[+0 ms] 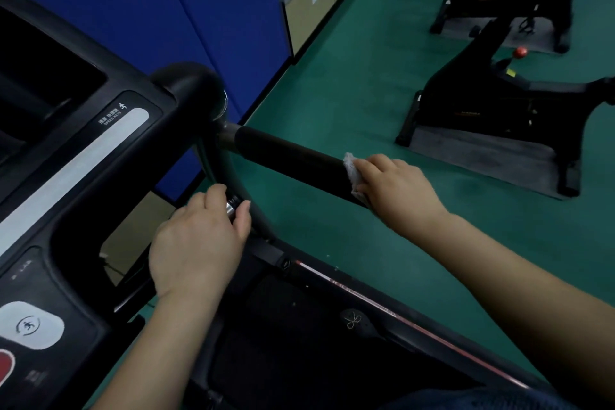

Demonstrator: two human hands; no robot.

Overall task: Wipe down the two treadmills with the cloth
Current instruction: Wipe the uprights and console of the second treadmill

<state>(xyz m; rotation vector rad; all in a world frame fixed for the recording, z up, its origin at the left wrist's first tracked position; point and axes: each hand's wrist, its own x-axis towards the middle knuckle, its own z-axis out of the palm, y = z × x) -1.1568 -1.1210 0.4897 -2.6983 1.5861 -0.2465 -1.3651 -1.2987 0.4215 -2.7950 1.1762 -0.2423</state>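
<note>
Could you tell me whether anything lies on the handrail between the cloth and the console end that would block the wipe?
Nothing visible does. The right hand presses the cloth onto the handrail, whose black grip runs bare up to the console joint. The left hand holds a lower bar, off that path.

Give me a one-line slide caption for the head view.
Right hand wipes the treadmill handrail with a cloth while left hand grips the inner handle.

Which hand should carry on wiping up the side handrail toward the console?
Right. The right hand already presses the cloth on the handrail; the left hand grips a metal knob on the upright.
</note>
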